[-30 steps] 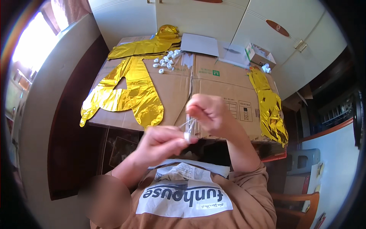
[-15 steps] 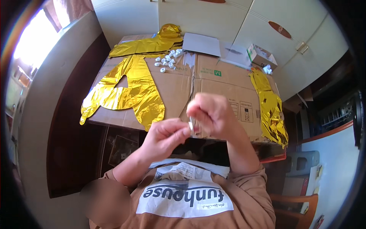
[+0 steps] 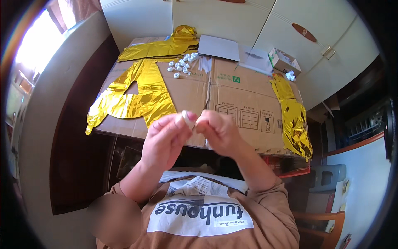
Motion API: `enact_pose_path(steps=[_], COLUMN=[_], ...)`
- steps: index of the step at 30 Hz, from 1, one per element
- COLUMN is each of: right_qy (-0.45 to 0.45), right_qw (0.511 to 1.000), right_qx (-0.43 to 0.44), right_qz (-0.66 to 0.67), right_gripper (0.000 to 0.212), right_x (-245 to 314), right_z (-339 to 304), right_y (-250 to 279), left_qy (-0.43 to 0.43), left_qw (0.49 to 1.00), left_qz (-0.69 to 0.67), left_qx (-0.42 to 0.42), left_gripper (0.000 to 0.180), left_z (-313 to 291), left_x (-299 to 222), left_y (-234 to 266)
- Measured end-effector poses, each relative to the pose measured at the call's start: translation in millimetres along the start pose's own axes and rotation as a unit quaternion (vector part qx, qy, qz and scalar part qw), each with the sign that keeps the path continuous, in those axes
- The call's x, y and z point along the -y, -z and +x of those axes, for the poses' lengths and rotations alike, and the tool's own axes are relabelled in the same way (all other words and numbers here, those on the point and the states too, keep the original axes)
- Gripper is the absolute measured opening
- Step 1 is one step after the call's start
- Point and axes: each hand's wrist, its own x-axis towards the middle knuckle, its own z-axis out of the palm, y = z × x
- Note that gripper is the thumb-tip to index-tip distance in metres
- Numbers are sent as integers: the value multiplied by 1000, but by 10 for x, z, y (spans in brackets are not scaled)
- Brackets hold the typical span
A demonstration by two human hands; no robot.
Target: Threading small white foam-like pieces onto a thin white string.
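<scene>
My left hand is closed in a pinch on a small white roll, raised before the near edge of the cardboard. Close beside it, my right hand has its fingers curled together at the roll's right side. Whatever lies between those fingers is too small to make out. A flat gold foil balloon shaped like a letter A lies to the left, partly behind my left hand. Farther back is a loose group of similar small white rolls.
Flattened cardboard covers the table. More gold foil balloons lie stacked at the back left, another gold foil piece at the right edge. Behind are thin white sticks, a grey-white board and an open small box.
Both hands have shifted left. The left hand has turned more upright with the white roll, and the right hand has come down from above it to its side.
</scene>
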Motion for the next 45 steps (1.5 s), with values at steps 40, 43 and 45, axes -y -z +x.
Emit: enact_pose_path(steps=[40, 43, 45], right_qy=[-228, -304, -259], right_qw=[899, 851, 868], right_qx=[234, 274, 294], right_qz=[292, 328, 305], right_gripper=[11, 8, 8], right_x=[-277, -346, -465], right_z=[248, 440, 542], right_y=[-182, -219, -266], left_qy=[251, 240, 225], left_qw=[960, 955, 952], left_qz=[-124, -177, -207], left_qx=[-16, -2, -10], left_gripper=[14, 13, 17], left_z=[-118, -55, -27], left_x=[198, 142, 133], left_y=[869, 918, 982])
